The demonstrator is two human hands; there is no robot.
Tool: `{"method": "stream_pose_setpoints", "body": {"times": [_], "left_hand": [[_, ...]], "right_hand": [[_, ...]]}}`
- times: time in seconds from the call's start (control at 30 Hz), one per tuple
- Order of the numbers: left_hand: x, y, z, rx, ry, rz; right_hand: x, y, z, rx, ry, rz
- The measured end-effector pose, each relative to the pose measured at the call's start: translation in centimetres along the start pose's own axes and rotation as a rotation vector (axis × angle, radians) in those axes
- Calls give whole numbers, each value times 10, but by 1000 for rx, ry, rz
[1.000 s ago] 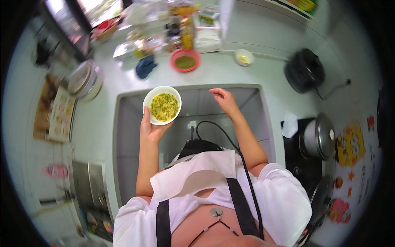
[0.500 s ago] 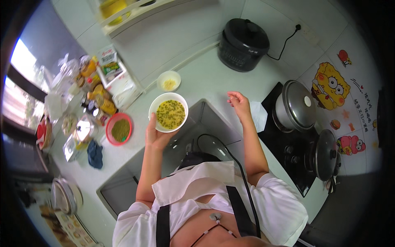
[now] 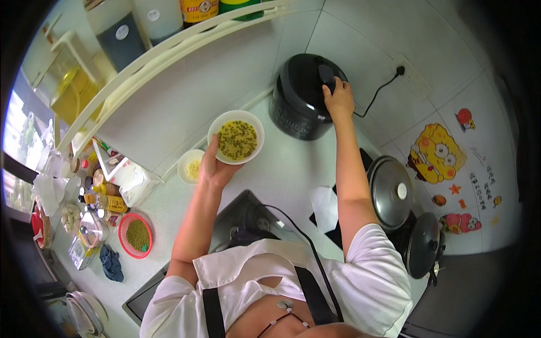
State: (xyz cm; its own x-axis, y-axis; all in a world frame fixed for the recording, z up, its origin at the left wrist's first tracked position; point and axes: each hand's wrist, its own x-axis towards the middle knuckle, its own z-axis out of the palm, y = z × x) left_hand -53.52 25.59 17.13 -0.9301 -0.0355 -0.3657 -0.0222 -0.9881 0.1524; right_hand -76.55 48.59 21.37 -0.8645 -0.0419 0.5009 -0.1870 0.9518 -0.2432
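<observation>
My left hand (image 3: pixel 217 166) is closed round the side of a white bowl (image 3: pixel 213 132), thumb over its rim. A yellow liquid (image 3: pixel 236 141) with many small green chopped pieces fills much of the bowl. At the back of the counter stands a black electric cooker (image 3: pixel 301 121) with its lid (image 3: pixel 307 76) on. My right hand (image 3: pixel 340 102) reaches to the raised black lid handle (image 3: pixel 327 78), and its fingers are bent over it. Below the held bowl, a smaller white bowl (image 3: pixel 186 176) with pale yellow bits stands on the counter.
A red basket (image 3: pixel 151 232) of small green beans sits at left beside a dark blue cloth (image 3: pixel 111 263) and several bottles (image 3: pixel 107 201). A lidded grey pot (image 3: pixel 389 191) and a lidded pan (image 3: pixel 424 245) are on the hob at right. A curved shelf (image 3: pixel 169 49) overhangs the back left.
My right hand has moved up and forward from above the counter onto the cooker's lid handle. My left hand still holds the bowl, now nearer the cooker. The view has shifted.
</observation>
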Motion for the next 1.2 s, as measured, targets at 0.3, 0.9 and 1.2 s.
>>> {"method": "stream_pose_setpoints", "body": {"times": [0.3,0.9,1.2], "left_hand": [[43,-18,0,-24,-17,11],[42,-23,10,-4,83,62],[25,-8,3,-16,60,52]], "right_hand": [[75,1,45,-96,-285,72],[105,31,65,252,-56,154],[57,48,-17,391,183,8]]}}
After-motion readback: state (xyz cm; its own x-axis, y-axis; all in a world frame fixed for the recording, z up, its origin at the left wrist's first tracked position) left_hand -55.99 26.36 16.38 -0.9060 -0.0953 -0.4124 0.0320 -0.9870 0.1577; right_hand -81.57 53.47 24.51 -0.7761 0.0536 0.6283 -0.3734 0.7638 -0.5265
